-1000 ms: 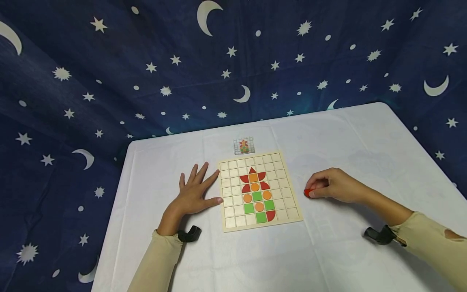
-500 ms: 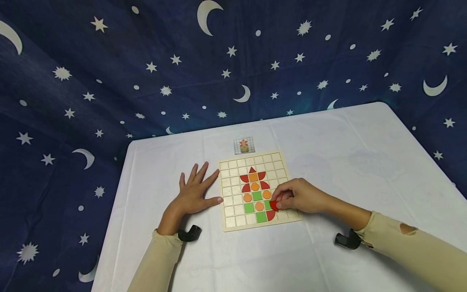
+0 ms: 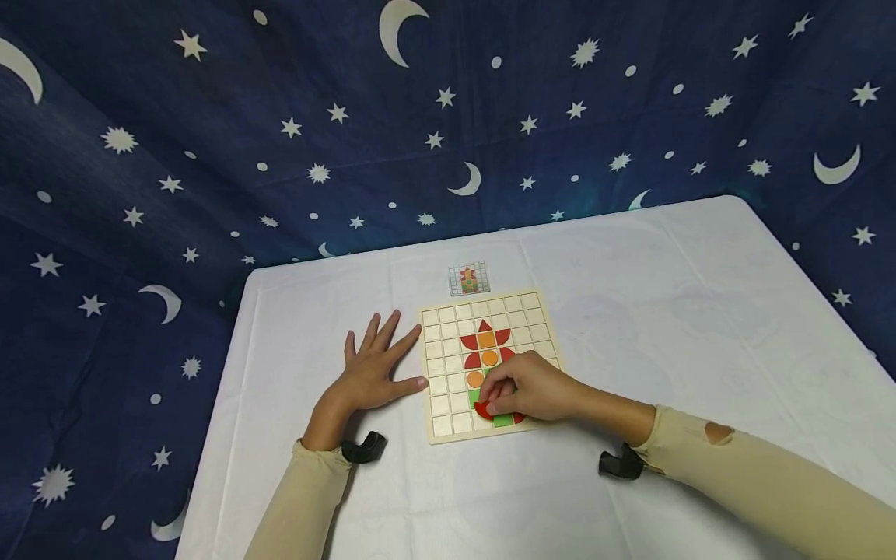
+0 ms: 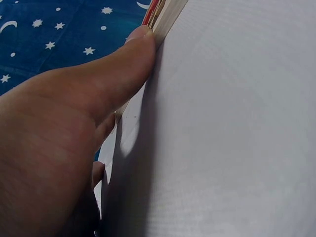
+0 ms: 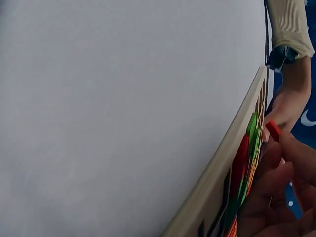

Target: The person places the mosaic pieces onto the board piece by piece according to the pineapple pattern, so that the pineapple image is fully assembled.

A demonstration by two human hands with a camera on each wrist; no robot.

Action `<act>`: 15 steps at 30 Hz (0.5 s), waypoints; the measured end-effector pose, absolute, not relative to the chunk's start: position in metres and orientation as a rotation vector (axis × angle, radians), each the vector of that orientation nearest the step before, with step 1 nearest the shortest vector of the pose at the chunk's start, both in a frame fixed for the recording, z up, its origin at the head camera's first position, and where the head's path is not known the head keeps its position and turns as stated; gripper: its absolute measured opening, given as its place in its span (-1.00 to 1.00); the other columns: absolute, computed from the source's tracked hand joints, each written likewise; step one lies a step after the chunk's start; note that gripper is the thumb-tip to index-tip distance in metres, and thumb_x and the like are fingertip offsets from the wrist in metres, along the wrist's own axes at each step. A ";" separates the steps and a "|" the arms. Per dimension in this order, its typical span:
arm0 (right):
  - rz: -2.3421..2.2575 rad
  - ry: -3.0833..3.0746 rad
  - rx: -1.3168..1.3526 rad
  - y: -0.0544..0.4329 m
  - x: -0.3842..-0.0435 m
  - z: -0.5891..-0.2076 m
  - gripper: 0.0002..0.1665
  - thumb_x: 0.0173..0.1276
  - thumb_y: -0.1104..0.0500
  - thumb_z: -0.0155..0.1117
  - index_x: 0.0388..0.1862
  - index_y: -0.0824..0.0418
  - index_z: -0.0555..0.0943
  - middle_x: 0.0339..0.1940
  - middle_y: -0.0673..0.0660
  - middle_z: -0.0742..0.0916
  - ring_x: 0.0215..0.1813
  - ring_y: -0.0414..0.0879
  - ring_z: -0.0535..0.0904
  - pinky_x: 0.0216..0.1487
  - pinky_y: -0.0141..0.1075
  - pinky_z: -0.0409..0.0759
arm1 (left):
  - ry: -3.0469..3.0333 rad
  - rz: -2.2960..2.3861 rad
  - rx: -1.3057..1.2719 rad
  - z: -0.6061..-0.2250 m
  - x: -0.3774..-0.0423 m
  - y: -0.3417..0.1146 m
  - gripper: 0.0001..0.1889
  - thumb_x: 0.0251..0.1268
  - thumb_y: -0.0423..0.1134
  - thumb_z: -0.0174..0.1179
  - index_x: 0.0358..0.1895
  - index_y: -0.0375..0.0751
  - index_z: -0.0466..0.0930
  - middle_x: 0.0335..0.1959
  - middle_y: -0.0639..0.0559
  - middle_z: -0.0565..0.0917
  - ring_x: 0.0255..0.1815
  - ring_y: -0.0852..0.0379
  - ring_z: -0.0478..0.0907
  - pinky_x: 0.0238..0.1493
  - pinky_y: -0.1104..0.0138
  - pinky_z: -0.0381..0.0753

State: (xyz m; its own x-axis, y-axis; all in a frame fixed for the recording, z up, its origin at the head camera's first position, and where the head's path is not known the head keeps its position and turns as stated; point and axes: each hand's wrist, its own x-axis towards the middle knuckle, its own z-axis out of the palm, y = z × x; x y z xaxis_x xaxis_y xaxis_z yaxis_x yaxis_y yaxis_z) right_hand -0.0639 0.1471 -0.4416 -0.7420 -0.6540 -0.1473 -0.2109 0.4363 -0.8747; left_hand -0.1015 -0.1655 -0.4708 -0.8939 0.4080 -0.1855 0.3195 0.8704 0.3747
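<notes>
My right hand (image 3: 528, 387) pinches a red quarter-round tile (image 3: 483, 410) between thumb and fingers, over the lower part of a wooden grid board (image 3: 441, 365). In the right wrist view the red tile (image 5: 273, 131) shows at the fingertips above the board's edge. Red, orange and green tiles form a figure on the board, among them an orange square (image 3: 486, 340) and a red triangle (image 3: 485, 325); the hand hides several on the right. My left hand (image 3: 371, 369) lies spread on the cloth, its thumb and index fingertip at the board's left edge.
Behind the board lies a small pattern card (image 3: 469, 278) with a like figure on a grid. White cloth (image 3: 665, 295) covers the table. A dark blue curtain (image 3: 392, 140) with moons and stars hangs behind it. Black straps (image 3: 621, 464) sit at both wrists.
My right hand has carried the red tile left from beside the board to over its lower middle, where it now covers some tiles. The left hand has stayed in place.
</notes>
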 end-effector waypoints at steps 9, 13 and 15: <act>-1.182 2.291 -0.825 0.137 -0.061 -0.445 -0.87 0.21 0.32 0.52 -0.35 0.08 0.80 -0.52 -0.13 0.75 -0.45 -0.35 0.59 -0.35 -0.42 0.62 | 2.784 0.502 0.556 -0.473 -0.103 -0.166 0.01 0.15 0.46 0.24 0.64 0.29 0.04 0.74 0.02 -0.21 0.72 -0.21 -0.42 0.51 -0.40 -0.47; -1.140 2.344 -0.897 0.136 -0.061 -0.446 -0.84 0.19 0.34 0.50 -0.37 0.07 0.81 -0.52 -0.17 0.73 -0.46 -0.39 0.56 -0.36 -0.45 0.59 | 2.783 0.497 0.554 -0.472 -0.102 -0.166 0.01 0.15 0.46 0.24 0.64 0.29 0.04 0.74 0.02 -0.21 0.72 -0.21 -0.42 0.50 -0.41 -0.46; -1.103 2.377 -0.940 0.135 -0.060 -0.446 -0.83 0.18 0.34 0.50 -0.37 0.05 0.82 -0.51 -0.19 0.73 -0.45 -0.41 0.54 -0.36 -0.46 0.57 | 2.783 0.496 0.554 -0.472 -0.102 -0.166 0.01 0.15 0.46 0.23 0.64 0.29 0.05 0.74 0.02 -0.21 0.72 -0.21 -0.42 0.50 -0.41 -0.46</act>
State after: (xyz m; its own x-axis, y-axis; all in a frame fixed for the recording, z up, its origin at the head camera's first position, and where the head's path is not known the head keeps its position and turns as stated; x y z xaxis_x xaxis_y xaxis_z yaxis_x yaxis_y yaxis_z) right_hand -0.0605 0.1351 -0.4462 -0.7161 -0.6969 -0.0396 -0.4197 0.4753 -0.7733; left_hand -0.1024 -0.1661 -0.4719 -0.8934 0.4098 -0.1844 0.3208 0.8690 0.3767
